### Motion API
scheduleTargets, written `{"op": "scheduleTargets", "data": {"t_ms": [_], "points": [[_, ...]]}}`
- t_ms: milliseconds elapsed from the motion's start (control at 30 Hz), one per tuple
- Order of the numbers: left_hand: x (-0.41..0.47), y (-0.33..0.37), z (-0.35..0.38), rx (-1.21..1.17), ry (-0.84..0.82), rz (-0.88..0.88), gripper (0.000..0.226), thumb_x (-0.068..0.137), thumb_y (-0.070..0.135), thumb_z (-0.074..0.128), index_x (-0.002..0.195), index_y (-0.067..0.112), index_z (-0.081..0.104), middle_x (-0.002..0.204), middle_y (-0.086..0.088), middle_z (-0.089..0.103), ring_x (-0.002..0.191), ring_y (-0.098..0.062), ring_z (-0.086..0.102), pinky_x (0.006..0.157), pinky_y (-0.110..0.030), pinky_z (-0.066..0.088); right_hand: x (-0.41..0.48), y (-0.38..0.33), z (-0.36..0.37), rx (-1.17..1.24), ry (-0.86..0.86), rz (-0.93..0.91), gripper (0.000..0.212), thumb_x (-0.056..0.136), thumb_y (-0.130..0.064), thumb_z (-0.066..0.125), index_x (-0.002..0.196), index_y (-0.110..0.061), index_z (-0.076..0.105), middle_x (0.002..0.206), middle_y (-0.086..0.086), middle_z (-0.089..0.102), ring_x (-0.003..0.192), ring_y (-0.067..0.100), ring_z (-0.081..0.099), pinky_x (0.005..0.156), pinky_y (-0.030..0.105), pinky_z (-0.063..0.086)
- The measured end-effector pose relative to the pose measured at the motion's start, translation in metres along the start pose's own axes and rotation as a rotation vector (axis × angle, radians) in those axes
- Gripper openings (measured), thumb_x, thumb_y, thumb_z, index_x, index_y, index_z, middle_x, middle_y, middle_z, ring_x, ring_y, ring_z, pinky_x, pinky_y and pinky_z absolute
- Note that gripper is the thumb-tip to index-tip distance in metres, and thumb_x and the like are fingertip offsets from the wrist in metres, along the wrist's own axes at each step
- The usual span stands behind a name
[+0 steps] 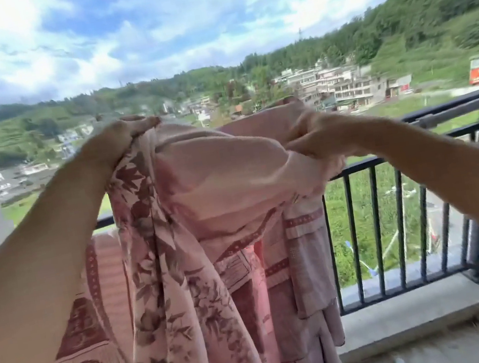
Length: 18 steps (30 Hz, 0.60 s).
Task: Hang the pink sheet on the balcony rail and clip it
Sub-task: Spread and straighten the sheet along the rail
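Our left hand (120, 138) is closed on a bunched edge of the sheet (206, 218), holding it up high, above the level of the rail (457, 107). Our right hand (315, 133) is also closed on the cloth, pinching a fold of it at about the height of the rail and very near to it. Between the two hands the sheet makes a loose, rounded hump, and from there it falls down in long folds in front of us, toward the floor (450, 352). On the low left a part with a printed border and a flower circle spreads wider.

The relation that matters is this: the sheet is on our side of the rail, and the rail lies just behind it, running from the lower left to the upper right. The held edge between our hands runs almost the same way, so its long axis is already close to parallel with the rail. The right hand is the nearer one to the rail; whether the cloth under it already touches the bar, we cannot tell.

We judge that the coming move is to carry the held edge forward and over the rail, then to lower it. We see no clip in view.
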State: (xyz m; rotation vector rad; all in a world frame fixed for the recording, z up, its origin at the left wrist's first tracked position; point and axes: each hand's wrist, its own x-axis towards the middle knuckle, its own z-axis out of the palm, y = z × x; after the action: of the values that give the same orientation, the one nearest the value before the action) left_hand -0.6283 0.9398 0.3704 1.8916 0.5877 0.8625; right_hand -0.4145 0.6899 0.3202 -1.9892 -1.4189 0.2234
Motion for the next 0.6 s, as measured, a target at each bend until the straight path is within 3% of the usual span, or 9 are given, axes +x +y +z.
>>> {"op": "scheduleTargets", "data": {"t_ms": [100, 167, 233, 333, 367, 433, 467, 533, 600], "points": [[-0.012, -0.027, 0.016, 0.016, -0.024, -0.061, 0.024, 0.094, 0.01, 0.057, 0.07, 0.009, 0.057, 0.051, -0.003, 0.055, 0.037, -0.01, 0.051, 0.042, -0.019, 0.042, -0.001, 0.031, 0.024, -0.025, -0.044, -0.059, 0.01, 0.084, -0.022, 0.073, 0.087, -0.013, 0.078, 0.081, 0.007, 0.075, 0.069, 0.015, 0.068, 0.063, 0.034, 0.059], [-0.018, -0.047, 0.022, 0.125, 0.088, -0.11, 0.024, 0.094, 0.008, 0.059, 0.069, 0.007, 0.058, 0.051, -0.004, 0.057, 0.04, -0.012, 0.054, 0.039, -0.018, 0.041, 0.011, 0.055, 0.018, -0.058, 0.272, -0.09, 0.016, 0.084, -0.011, 0.067, 0.097, -0.016, 0.076, 0.089, 0.007, 0.075, 0.078, 0.019, 0.069, 0.071, 0.038, 0.058], [-0.014, -0.063, 0.022, 0.339, 0.232, -0.129, 0.018, 0.092, 0.008, 0.059, 0.075, 0.004, 0.062, 0.061, -0.007, 0.061, 0.061, -0.02, 0.061, 0.051, -0.023, 0.045, 0.026, 0.083, 0.005, -0.26, 0.542, -0.003, 0.039, 0.084, -0.013, 0.065, 0.123, -0.022, 0.063, 0.112, 0.006, 0.07, 0.099, 0.024, 0.066, 0.081, 0.039, 0.056], [-0.022, -0.076, 0.038, 0.66, 0.365, -0.098, 0.014, 0.09, 0.016, 0.056, 0.101, 0.009, 0.062, 0.092, -0.011, 0.064, 0.089, -0.031, 0.061, 0.073, -0.037, 0.049, 0.046, 0.119, -0.002, -0.475, 0.362, 0.163, 0.067, 0.085, -0.03, 0.068, 0.144, -0.03, 0.037, 0.139, 0.013, 0.05, 0.122, 0.034, 0.051, 0.092, 0.046, 0.049], [-0.026, -0.076, 0.051, 0.705, 0.365, -0.043, 0.019, 0.09, 0.021, 0.058, 0.107, 0.012, 0.06, 0.099, -0.011, 0.064, 0.094, -0.032, 0.061, 0.077, -0.038, 0.05, 0.052, 0.124, -0.002, -0.476, 0.276, 0.163, 0.056, 0.087, -0.034, 0.066, 0.139, -0.029, 0.045, 0.136, 0.012, 0.053, 0.122, 0.033, 0.052, 0.09, 0.044, 0.049], [-0.038, -0.065, 0.086, 0.715, 0.276, 0.118, 0.034, 0.089, 0.041, 0.062, 0.114, 0.019, 0.058, 0.113, -0.008, 0.06, 0.106, -0.029, 0.057, 0.089, -0.043, 0.048, 0.065, 0.125, 0.005, -0.372, 0.171, 0.087, 0.021, 0.092, -0.035, 0.059, 0.093, -0.016, 0.068, 0.096, 0.011, 0.067, 0.091, 0.027, 0.063, 0.066, 0.032, 0.046], [-0.045, -0.058, 0.109, 0.746, 0.189, 0.17, 0.046, 0.086, 0.054, 0.061, 0.119, 0.022, 0.057, 0.119, -0.005, 0.056, 0.112, -0.027, 0.054, 0.094, -0.045, 0.045, 0.072, 0.122, 0.009, -0.294, 0.158, 0.02, 0.031, 0.094, -0.033, 0.057, 0.072, -0.013, 0.061, 0.074, 0.009, 0.061, 0.073, 0.024, 0.059, 0.057, 0.029, 0.039], [-0.062, -0.051, 0.155, 0.9, 0.01, 0.167, 0.077, 0.074, 0.077, 0.057, 0.132, 0.027, 0.049, 0.131, 0.0, 0.048, 0.121, -0.025, 0.045, 0.101, -0.046, 0.038, 0.082, 0.114, 0.015, -0.118, 0.16, -0.085, 0.035, 0.096, -0.027, 0.056, 0.063, -0.014, 0.053, 0.062, 0.003, 0.054, 0.061, 0.02, 0.051, 0.055, 0.029, 0.036], [-0.072, -0.062, 0.198, 1.161, -0.119, 0.153, 0.112, 0.053, 0.093, 0.049, 0.144, 0.029, 0.037, 0.147, -0.007, 0.035, 0.134, -0.031, 0.031, 0.109, -0.056, 0.029, 0.089, 0.107, 0.015, 0.088, 0.149, -0.149, 0.024, 0.098, -0.021, 0.055, 0.075, -0.014, 0.058, 0.07, 0.003, 0.063, 0.064, 0.019, 0.059, 0.051, 0.027, 0.043]]}}
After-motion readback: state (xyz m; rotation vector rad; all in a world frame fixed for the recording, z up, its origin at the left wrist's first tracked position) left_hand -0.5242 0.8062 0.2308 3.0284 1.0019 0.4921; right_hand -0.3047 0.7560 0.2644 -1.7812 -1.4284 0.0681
